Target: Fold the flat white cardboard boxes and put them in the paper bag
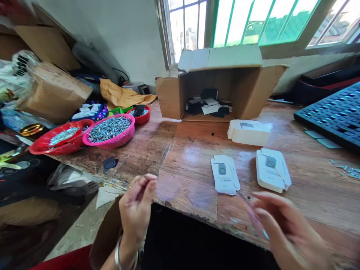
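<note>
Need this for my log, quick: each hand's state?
Left hand: pinched closed, nothing visible in it.
Right hand: loosely curled; blur hides whether it's holding anything.

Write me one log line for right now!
Left hand: pinched, contents unclear; right hand: blurred thing alongside; flat white carton: on table; white stack: right of carton; open box: farther back
</note>
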Demonstrator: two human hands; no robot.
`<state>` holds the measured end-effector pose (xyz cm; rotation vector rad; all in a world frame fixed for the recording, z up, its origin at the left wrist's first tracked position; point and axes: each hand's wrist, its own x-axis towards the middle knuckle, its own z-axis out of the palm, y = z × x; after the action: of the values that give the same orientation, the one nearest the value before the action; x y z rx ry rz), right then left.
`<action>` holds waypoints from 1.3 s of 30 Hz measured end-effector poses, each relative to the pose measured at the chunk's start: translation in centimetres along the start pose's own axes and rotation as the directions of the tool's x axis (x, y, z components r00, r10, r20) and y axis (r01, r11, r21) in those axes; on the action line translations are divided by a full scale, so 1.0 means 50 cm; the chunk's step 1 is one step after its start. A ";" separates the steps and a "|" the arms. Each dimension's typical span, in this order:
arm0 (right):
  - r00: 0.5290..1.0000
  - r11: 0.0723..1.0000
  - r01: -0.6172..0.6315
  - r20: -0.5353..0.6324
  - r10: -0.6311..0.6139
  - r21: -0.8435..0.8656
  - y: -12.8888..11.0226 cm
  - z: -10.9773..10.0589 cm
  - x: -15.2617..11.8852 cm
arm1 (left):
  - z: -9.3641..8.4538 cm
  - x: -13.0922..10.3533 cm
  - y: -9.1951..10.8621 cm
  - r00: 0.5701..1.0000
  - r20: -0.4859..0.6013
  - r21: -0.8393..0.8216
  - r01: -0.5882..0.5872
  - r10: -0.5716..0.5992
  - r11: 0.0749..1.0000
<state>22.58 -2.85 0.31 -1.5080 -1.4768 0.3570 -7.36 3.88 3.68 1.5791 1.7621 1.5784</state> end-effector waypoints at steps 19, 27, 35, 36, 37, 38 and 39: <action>0.781 0.856 0.188 0.602 0.167 -0.481 0.082 0.135 0.348 | 0.029 0.294 -0.259 0.922 -0.253 0.205 0.347 -0.293 0.915; 0.799 0.860 0.292 0.601 0.020 -0.418 0.000 0.067 0.291 | 0.065 0.106 -0.118 0.962 0.109 -0.108 0.261 -0.250 0.959; 0.771 0.982 0.183 0.626 -0.117 -0.042 -0.091 0.062 0.097 | 0.106 -0.077 0.029 0.170 0.961 -0.266 0.774 0.216 0.574; 0.765 0.990 0.131 0.640 -0.074 -0.043 -0.092 0.061 0.089 | 0.110 -0.082 0.030 0.143 0.968 -0.235 0.806 0.206 0.543; 0.758 0.996 0.083 0.652 -0.034 -0.044 -0.092 0.056 0.084 | 0.112 -0.086 0.030 0.122 0.974 -0.206 0.830 0.191 0.519; 0.749 0.998 0.043 0.662 -0.005 -0.041 -0.093 0.051 0.083 | 0.114 -0.089 0.029 0.104 0.978 -0.182 0.844 0.179 0.504; 0.739 0.999 0.014 0.674 0.010 -0.029 -0.094 0.044 0.083 | 0.116 -0.093 0.028 0.088 0.982 -0.163 0.852 0.170 0.497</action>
<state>18.99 0.84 4.50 -1.4680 -2.0502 0.9667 -0.44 2.67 0.86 0.9242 0.4382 0.4433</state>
